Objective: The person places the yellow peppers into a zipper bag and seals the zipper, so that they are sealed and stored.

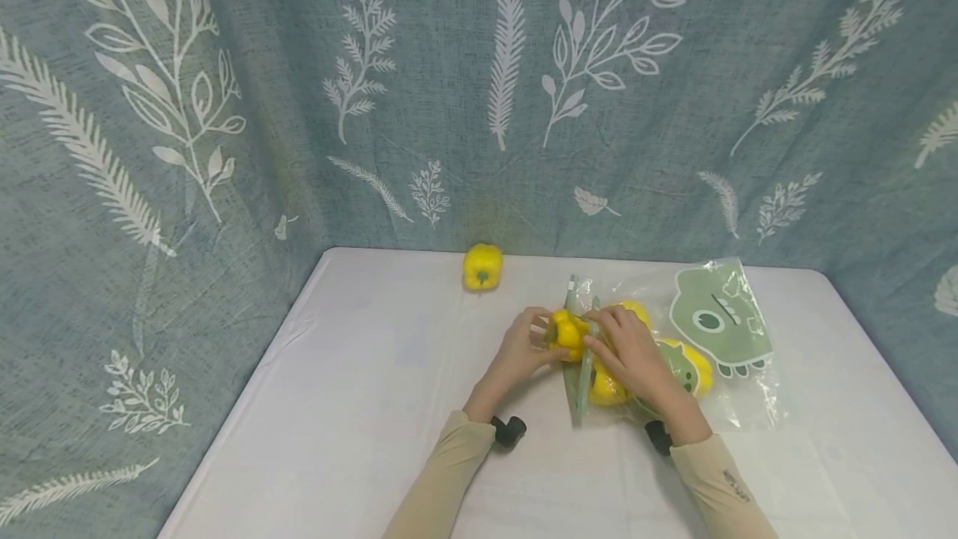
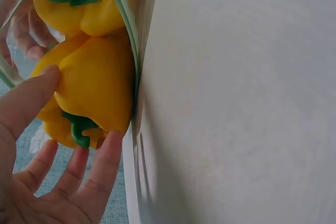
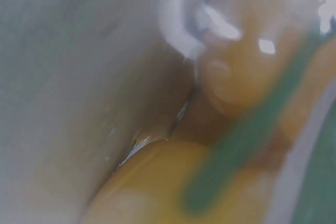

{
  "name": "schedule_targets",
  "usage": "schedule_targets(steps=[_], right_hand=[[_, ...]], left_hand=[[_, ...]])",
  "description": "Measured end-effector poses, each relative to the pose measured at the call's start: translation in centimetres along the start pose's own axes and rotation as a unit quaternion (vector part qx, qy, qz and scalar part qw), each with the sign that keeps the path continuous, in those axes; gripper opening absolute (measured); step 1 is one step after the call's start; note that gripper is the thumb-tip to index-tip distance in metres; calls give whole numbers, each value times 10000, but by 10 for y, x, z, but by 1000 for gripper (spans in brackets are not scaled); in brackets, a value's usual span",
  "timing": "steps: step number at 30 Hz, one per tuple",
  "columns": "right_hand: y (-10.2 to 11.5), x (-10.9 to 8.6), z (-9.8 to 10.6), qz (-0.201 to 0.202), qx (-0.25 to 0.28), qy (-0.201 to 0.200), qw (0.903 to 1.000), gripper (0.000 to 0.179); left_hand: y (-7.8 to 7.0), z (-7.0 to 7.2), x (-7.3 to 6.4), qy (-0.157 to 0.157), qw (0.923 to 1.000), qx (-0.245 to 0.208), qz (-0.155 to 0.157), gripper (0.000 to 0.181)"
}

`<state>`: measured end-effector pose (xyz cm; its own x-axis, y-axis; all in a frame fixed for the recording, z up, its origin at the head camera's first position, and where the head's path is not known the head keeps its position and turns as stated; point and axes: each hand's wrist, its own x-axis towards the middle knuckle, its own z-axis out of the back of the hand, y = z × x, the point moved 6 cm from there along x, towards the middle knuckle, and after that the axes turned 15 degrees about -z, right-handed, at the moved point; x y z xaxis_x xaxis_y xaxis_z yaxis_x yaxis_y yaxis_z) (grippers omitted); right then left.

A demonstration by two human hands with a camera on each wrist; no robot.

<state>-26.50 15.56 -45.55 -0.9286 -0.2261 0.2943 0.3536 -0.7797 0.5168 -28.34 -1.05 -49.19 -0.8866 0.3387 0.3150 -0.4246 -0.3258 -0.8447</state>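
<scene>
My left hand [image 1: 520,348] grips a yellow bell pepper [image 1: 570,333] at the mouth of a clear zip bag [image 1: 718,314] printed with a green cartoon animal. In the left wrist view the thumb and fingers curl round this pepper [image 2: 97,82], its green stem towards the palm. It lies partly inside the bag's green-edged opening, against another pepper [image 2: 79,3]. My right hand [image 1: 629,352] pinches the bag's opening edge. More yellow peppers [image 1: 608,385] are inside the bag, partly hidden by that hand. The right wrist view is blurred, with a pepper [image 3: 157,182] close up.
One more yellow bell pepper [image 1: 482,267] stands near the back edge of the white-covered table [image 1: 359,373]. A blue-green leaf-patterned curtain [image 1: 449,90] hangs behind and at both sides. Dark wrist cameras [image 1: 511,431] sit under both wrists.
</scene>
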Motion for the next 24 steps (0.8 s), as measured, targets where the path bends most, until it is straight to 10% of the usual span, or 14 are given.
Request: schedule_targets(steps=[24], right_hand=[[2,0,1,112,-45,-58,9999,33]], left_hand=[[-8,8,-9,782,9960,-406,-142,47]])
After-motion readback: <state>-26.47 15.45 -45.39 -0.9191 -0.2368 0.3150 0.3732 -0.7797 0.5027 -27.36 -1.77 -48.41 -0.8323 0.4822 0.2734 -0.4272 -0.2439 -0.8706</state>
